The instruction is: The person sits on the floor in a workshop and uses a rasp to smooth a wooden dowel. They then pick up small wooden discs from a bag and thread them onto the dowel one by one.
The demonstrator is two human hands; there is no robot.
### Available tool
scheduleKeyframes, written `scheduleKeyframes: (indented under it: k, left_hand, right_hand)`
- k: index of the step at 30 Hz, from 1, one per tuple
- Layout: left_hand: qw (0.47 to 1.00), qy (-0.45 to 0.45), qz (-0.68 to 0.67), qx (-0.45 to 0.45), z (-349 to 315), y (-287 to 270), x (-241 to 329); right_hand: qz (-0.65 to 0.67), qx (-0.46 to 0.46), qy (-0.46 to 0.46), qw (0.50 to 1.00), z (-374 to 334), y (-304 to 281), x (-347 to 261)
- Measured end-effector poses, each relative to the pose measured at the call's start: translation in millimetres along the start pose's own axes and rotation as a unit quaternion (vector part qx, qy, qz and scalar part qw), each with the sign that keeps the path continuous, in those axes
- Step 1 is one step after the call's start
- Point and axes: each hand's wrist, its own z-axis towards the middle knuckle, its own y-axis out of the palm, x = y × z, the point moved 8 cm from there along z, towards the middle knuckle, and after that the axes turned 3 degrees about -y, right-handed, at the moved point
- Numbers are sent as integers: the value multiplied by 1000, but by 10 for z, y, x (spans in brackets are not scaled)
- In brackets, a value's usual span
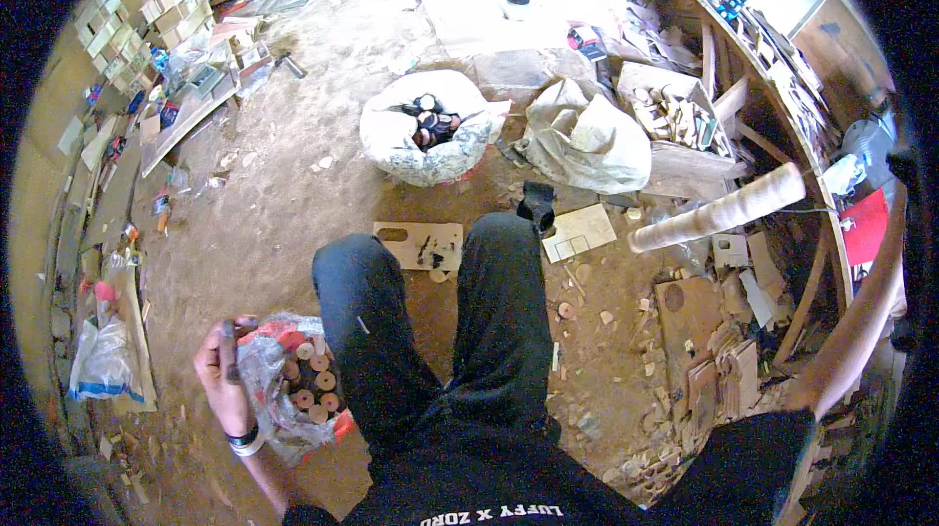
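At the lower left, my left hand (221, 369) is beside a clear plastic bag (259, 369) with orange-red patches. Its fingers are curled around a narrow dark piece (231, 350) whose kind I cannot make out. Inside the bag lie several round wooden discs (303, 397), some with a centre hole. My right arm stretches far to the right, and my right hand (897, 174) is lost in the dark rim near a red sheet (865, 228); its fingers are hidden. Between my knees and a white sack, a pale board (448, 240) with an oval cutout lies on the ground.
Ahead stands the white sack (391, 139) of dark round pieces, next to a crumpled pale sack (587, 144). A box (641, 86) holds wood offcuts. A pale wooden cylinder (719, 210) slants at right before a cluttered bench (797, 100). Wood scraps (729, 369) litter the ground.
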Motion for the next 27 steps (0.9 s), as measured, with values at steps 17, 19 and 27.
scheduleKeyframes:
  k: [17, 19, 27]
  left_hand:
    - [999, 5, 16, -38, 53, 46, 235]
    - [999, 7, 4, -40, 100, 158, 340]
    - [990, 61, -54, -119, 462, 814, 739]
  right_hand:
    - [30, -48, -167, 984, 518, 1839, -1856]
    - [60, 13, -183, 981, 428, 1998, -2117]
    - [147, 30, -167, 975, 274, 2775, -2468]
